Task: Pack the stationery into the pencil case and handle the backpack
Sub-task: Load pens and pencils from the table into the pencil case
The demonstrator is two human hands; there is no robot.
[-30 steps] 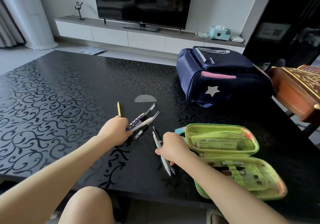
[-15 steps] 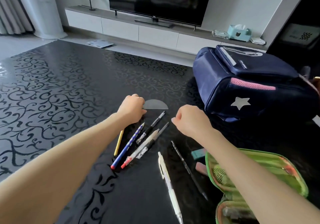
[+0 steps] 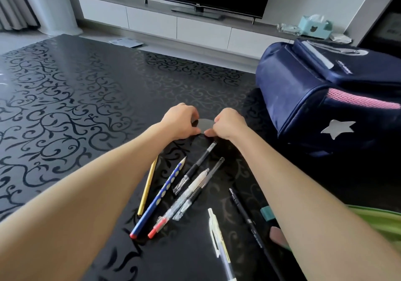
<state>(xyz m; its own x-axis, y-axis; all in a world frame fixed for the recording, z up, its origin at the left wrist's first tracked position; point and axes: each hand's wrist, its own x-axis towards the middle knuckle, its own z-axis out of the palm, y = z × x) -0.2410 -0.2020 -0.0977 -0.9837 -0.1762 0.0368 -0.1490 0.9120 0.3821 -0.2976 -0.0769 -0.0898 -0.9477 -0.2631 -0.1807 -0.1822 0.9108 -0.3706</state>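
Both hands have closed on the grey half-round plastic protractor (image 3: 204,125). Half a second ago only the left hand (image 3: 181,121) reached it, and the right hand (image 3: 230,124) hung as a loose fist short of it. Now each pinches one end with curled fingertips, apparently prying the flat sheet off the glossy black patterned table (image 3: 65,85); whether it has lifted cannot be told. Nearer the person, the yellow pencil (image 3: 148,185), the blue dotted pencil (image 3: 160,196) and the clear-capped black gel pen (image 3: 195,167) lie loose. The navy backpack with a silver star (image 3: 325,98) stands to the right, and the lime-green fabric pencil case (image 3: 382,222) shows beyond the right forearm. Most of the packing seems still ahead.
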